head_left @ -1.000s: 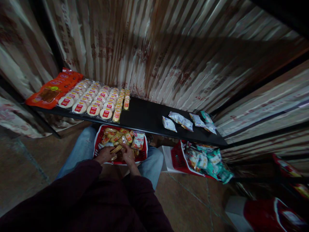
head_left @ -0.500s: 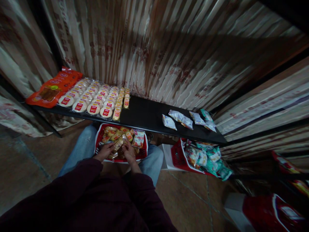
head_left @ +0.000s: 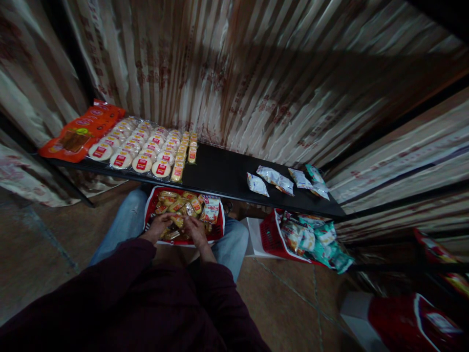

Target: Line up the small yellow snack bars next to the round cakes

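From my end I see the blk shelf (head_left: pixel 220 171) beyond the red basket (head_left: pixel 149 203), which sits b/w the legs (head_left: pixel 126 220) w/ a pile of packets (head_left: pixel 177 201) in it. Low over that pile, the R hand (head_left: pixel 197 231) and L hand (head_left: pixel 160 226) face each other, both nearly closed, fingertips pinching one wrapped snack (head_left: pixel 178 221) b/w them; neither's clearly nearer, & its long axis looks roughly crosswise, tho too small to be sure.

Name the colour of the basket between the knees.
The basket is red with pale edging; best in the head view.
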Tool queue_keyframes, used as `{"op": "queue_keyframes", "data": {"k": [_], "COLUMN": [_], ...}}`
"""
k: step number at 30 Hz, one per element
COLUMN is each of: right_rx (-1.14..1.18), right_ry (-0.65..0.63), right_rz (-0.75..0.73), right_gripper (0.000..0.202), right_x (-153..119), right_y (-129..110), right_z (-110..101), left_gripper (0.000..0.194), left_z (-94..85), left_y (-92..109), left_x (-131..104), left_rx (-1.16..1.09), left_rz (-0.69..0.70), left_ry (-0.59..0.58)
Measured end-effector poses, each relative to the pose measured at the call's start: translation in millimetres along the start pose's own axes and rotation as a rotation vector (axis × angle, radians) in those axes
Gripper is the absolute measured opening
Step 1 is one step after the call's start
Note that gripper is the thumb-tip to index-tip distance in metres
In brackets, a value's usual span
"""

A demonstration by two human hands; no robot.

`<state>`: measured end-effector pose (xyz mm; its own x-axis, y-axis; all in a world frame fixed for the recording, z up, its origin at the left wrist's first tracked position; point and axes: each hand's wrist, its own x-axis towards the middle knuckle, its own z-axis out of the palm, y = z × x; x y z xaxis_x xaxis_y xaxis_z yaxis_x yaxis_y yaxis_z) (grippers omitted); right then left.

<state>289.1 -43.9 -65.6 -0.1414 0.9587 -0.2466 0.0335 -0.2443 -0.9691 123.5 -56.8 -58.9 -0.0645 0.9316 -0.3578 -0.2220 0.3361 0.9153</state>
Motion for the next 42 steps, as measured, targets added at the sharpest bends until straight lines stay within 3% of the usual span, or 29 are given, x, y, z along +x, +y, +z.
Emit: {"op": "queue_keyframes", "data": {"k": [3,10,13,21,26,28,34,37,42], "right_rx": [0.048,-0.039,-0.098,-0.027,0.025,0.072,0.113,0.100,0.097], "right_ry": [-0.052,-0.111,-0.095,0.092,0.229,0.247,0.085,0.063,0.188], "right_rz": [0.046,-0.038,-0.054,-0.030,-0.007,-0.007,0.040,0.061,0.028], "right_gripper": [0.037,0.024,0.022,0.036,0.038,0.037,0.040,0.039,0.032], "right_x": [-2,2,4,7,9,8,5,5,7], "right_y": [-1,9,12,16,15,12,8,9,11], "right_z": [-1,-3,-2,-2,-5,-5,0,0,-2], "left_gripper": [0.038,0.054,0.051,0.028,0.042,0.038,0.021,0.024,0.029], "left_z": [1.9,5.3,4.3,2.5,5.7,6.1,6.4,8.0,11.9], "left_y": [4,5,4,2,6,7,5,2,0], "left_x": [-3,-6,-5,-3,-7,-7,-5,-7,-10], "left_rx": [-0.042,-0.239,-0.279,-0.306,-0.259,-0.301,-0.412,-0.346,-0.135], "left_rz": [-0.023,-0.099,-0.106,-0.153,-0.169,-0.184,-0.196,-0.219,-0.163], "left_ry": [0.008,0.062,0.063,0.108,0.030,-0.009,-0.025,-0.072,-0.062]}}
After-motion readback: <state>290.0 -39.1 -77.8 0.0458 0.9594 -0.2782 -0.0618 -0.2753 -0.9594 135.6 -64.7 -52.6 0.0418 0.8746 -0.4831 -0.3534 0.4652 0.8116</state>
